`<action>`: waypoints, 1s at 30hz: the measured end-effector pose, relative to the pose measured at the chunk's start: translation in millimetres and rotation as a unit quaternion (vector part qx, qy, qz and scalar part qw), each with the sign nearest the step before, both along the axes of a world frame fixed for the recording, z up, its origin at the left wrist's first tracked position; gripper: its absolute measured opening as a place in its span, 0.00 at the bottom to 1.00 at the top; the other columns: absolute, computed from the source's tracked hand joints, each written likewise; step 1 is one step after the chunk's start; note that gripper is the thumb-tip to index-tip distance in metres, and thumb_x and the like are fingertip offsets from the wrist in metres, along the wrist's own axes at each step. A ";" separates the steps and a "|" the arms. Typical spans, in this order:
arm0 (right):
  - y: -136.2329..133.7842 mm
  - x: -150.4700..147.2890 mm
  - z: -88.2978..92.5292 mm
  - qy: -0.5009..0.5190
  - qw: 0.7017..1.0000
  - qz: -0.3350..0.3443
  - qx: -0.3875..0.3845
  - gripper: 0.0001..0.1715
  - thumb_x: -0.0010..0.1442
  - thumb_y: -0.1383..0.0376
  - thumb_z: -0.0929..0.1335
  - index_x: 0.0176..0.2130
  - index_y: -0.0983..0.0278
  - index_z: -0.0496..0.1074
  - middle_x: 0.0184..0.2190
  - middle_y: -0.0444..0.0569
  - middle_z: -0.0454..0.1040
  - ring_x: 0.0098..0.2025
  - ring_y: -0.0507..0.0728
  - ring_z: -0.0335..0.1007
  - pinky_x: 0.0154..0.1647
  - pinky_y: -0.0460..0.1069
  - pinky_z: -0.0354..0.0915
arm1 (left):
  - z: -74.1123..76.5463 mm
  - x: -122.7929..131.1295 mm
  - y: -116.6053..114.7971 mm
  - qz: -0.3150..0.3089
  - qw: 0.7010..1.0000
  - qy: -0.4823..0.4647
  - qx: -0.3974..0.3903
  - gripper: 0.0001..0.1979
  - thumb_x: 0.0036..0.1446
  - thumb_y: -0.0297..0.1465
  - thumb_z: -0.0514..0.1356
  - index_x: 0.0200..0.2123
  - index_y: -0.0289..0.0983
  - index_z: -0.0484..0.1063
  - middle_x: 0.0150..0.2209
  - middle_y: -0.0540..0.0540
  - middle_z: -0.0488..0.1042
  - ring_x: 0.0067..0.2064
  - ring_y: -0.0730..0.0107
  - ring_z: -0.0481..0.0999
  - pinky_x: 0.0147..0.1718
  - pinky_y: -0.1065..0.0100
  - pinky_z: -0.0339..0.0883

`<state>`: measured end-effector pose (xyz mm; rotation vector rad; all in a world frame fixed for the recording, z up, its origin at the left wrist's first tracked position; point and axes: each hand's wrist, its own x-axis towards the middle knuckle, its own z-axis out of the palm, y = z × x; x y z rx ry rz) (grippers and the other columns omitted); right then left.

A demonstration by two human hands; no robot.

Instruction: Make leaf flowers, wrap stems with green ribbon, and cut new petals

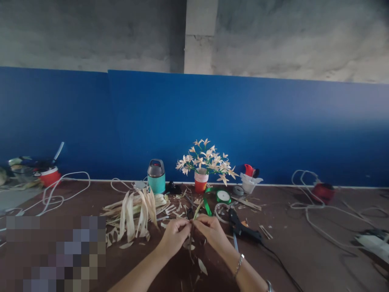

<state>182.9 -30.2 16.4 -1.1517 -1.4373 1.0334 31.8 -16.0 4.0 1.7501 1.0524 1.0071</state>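
Observation:
My left hand (pixel 175 234) and my right hand (pixel 211 231) meet low in the middle of the view, fingers pinched together. Between their fingertips is a thin pale-green strip of dried husk (pixel 198 209), its upper end sticking up above the fingers. Dark scissors (pixel 190 211) seem to lie just behind my fingertips, partly hidden. To the left is a pile of dried corn husks (pixel 130 217). A black glue gun (pixel 243 229) lies to the right of my right hand. Husk scraps (pixel 202 267) are scattered below my hands.
Husk flowers (pixel 212 159) stand in a red-and-white paper cup (pixel 201 180) behind my hands. Nearby are a green ribbon roll (pixel 223 197), a turquoise flask (pixel 156 182) and a white cup (pixel 248 184). White cables (pixel 310 209) run over the brown table. A blue partition (pixel 152 113) rises behind.

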 end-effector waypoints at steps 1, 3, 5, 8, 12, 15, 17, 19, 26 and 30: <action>0.0 -0.4 -0.5 -0.010 1.000 -0.002 0.005 0.22 0.48 0.56 0.68 0.13 0.65 0.62 0.18 0.41 0.57 0.25 0.50 0.51 0.26 0.47 0.49 | 0.1 -0.4 -0.1 0.003 1.000 0.010 0.016 0.16 0.53 0.34 0.53 0.15 0.36 0.67 0.19 0.50 0.67 0.26 0.70 0.66 0.28 0.72 0.59; -0.2 -1.2 -1.8 -0.026 1.000 -0.002 0.011 0.20 0.49 0.58 0.67 0.13 0.65 0.63 0.18 0.41 0.57 0.25 0.50 0.52 0.26 0.46 0.49 | 0.8 -1.2 -0.7 0.013 0.999 0.026 0.029 0.14 0.51 0.32 0.53 0.16 0.36 0.69 0.21 0.49 0.70 0.27 0.69 0.68 0.29 0.72 0.60; -0.5 -1.7 -2.8 -0.039 0.999 -0.004 0.012 0.17 0.49 0.60 0.66 0.14 0.65 0.65 0.18 0.41 0.58 0.25 0.50 0.53 0.26 0.46 0.50 | 1.6 -1.8 -1.4 0.023 0.999 0.039 0.024 0.12 0.49 0.32 0.54 0.18 0.36 0.71 0.23 0.48 0.73 0.28 0.67 0.70 0.29 0.72 0.61; -0.5 -2.0 -3.2 -0.054 0.998 -0.009 0.009 0.15 0.49 0.61 0.65 0.16 0.66 0.69 0.19 0.43 0.63 0.25 0.51 0.56 0.26 0.46 0.52 | 2.4 -2.5 -2.2 0.031 0.997 0.057 0.029 0.12 0.49 0.33 0.55 0.19 0.36 0.73 0.23 0.48 0.73 0.29 0.67 0.71 0.28 0.72 0.62; -0.7 -2.9 -3.5 -0.071 0.997 -0.028 0.004 0.11 0.47 0.62 0.67 0.22 0.67 0.73 0.20 0.44 0.69 0.25 0.52 0.60 0.27 0.46 0.56 | 5.0 -2.7 -4.7 0.047 0.993 0.085 0.072 0.12 0.49 0.30 0.54 0.17 0.37 0.72 0.24 0.48 0.73 0.29 0.67 0.71 0.30 0.72 0.62; -2.3 -4.8 -4.0 -0.078 0.996 -0.051 0.007 0.08 0.46 0.63 0.67 0.21 0.66 0.72 0.19 0.44 0.69 0.25 0.53 0.61 0.27 0.46 0.56 | 8.3 -2.4 -7.8 0.063 0.986 0.120 0.094 0.12 0.49 0.28 0.54 0.17 0.38 0.72 0.23 0.48 0.73 0.29 0.67 0.71 0.31 0.71 0.61; -4.1 -6.1 -4.0 -0.078 0.995 -0.058 0.009 0.08 0.46 0.64 0.67 0.20 0.66 0.70 0.19 0.44 0.69 0.26 0.53 0.61 0.27 0.46 0.56 | 9.7 -2.1 -9.4 0.083 0.977 0.154 0.120 0.11 0.48 0.27 0.54 0.18 0.38 0.72 0.24 0.47 0.73 0.30 0.66 0.72 0.32 0.70 0.61; -5.4 -6.8 -3.6 -0.076 0.996 -0.056 0.004 0.09 0.46 0.64 0.67 0.18 0.65 0.69 0.17 0.43 0.67 0.25 0.52 0.60 0.25 0.45 0.55 | 10.1 -1.5 -10.5 0.101 0.964 0.193 0.152 0.10 0.47 0.26 0.55 0.18 0.39 0.72 0.24 0.47 0.73 0.31 0.65 0.72 0.33 0.69 0.60; -2.0 -3.2 -2.2 -0.032 0.997 0.009 -0.072 0.16 0.44 0.60 0.69 0.15 0.64 0.62 0.13 0.39 0.58 0.18 0.48 0.51 0.19 0.45 0.47 | 13.9 6.0 -13.4 0.105 0.942 0.274 0.164 0.10 0.46 0.26 0.56 0.16 0.39 0.71 0.22 0.47 0.74 0.30 0.65 0.72 0.36 0.65 0.56; -3.1 6.5 8.1 0.027 0.992 0.070 -0.105 0.17 0.42 0.56 0.71 0.16 0.64 0.63 0.13 0.39 0.59 0.19 0.48 0.52 0.20 0.45 0.48 | 22.2 -11.2 1.1 0.152 0.967 0.200 0.044 0.08 0.40 0.26 0.59 0.13 0.38 0.69 0.21 0.48 0.73 0.32 0.63 0.72 0.37 0.65 0.58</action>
